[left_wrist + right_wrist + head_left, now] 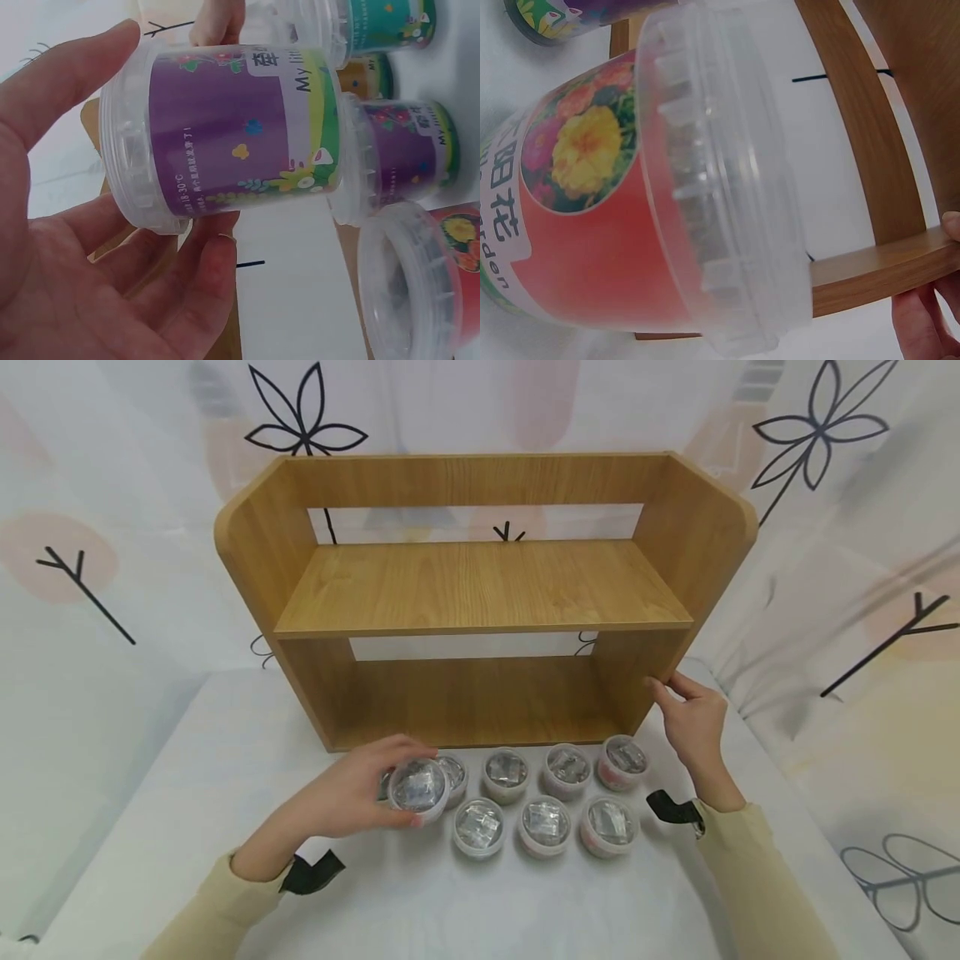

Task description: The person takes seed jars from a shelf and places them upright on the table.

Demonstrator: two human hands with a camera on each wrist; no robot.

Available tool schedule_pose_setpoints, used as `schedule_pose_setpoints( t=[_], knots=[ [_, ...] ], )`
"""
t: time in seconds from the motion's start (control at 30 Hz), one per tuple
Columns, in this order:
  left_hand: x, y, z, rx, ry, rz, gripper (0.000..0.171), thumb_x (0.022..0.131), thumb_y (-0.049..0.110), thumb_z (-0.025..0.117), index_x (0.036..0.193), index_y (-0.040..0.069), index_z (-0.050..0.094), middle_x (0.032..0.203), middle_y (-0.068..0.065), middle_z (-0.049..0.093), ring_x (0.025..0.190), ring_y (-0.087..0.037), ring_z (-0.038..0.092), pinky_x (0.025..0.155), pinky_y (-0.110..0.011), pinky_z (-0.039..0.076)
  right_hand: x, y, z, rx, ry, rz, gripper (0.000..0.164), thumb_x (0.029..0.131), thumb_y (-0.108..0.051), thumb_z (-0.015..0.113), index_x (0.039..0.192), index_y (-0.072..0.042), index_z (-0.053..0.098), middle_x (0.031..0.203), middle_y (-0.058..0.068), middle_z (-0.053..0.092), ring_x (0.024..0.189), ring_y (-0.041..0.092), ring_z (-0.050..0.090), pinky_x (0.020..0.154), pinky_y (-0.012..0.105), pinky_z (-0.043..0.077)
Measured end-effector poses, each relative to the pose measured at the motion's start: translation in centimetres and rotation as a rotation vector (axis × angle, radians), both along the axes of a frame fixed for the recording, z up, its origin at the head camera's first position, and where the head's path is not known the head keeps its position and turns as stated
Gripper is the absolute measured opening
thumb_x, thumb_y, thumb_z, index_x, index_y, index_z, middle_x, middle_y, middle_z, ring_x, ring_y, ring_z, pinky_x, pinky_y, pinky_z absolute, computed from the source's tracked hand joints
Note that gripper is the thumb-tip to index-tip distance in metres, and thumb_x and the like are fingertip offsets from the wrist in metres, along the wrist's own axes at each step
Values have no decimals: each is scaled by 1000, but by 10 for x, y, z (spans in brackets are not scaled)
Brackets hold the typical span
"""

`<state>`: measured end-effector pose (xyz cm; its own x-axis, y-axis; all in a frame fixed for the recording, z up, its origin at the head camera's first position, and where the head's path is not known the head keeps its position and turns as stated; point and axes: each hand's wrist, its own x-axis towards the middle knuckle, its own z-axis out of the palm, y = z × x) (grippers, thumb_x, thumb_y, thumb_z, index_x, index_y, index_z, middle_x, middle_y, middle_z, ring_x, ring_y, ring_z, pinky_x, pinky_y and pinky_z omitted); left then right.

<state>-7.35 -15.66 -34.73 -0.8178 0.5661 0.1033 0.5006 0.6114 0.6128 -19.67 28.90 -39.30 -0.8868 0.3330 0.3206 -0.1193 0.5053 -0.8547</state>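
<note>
My left hand (348, 795) grips a small plastic tub (418, 787) with a clear lid, thumb on one side and fingers on the other. In the left wrist view this tub shows a purple label (225, 127) with plant drawings. It is raised in front of other tubs at the left end of the group. My right hand (693, 727) pinches the front edge of the right side panel of a wooden two-tier shelf (483, 589). Close to the right wrist camera is a tub with a red flower label (592, 255).
Several similar lidded tubs stand in two rows before the shelf, among them a front one (546, 823) and a back one (506, 773). All sit on a white-covered table (450, 910). Patterned white cloth (112, 485) hangs behind and at the sides.
</note>
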Motion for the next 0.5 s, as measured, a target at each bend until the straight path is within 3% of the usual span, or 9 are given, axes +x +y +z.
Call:
schedule_pose_setpoints(
  t=[0.27,0.5],
  knots=[
    [9,-4,-6,-27,-37,-18,63,72,36,89,129,25,64,127,16,51,118,-12,52,100,-43,47,1,-1,2,-15,-8,8,46,93,-37,70,126,-5,68,124,15,66,123,25,58,101,52,47],
    [16,-4,-15,-44,-117,-15,61,71,35,90,126,30,65,124,16,48,118,-12,48,102,-44,46,0,0,0,2,9,5,44,92,-34,71,124,-3,69,121,15,67,121,25,60,100,51,48]
  ],
)
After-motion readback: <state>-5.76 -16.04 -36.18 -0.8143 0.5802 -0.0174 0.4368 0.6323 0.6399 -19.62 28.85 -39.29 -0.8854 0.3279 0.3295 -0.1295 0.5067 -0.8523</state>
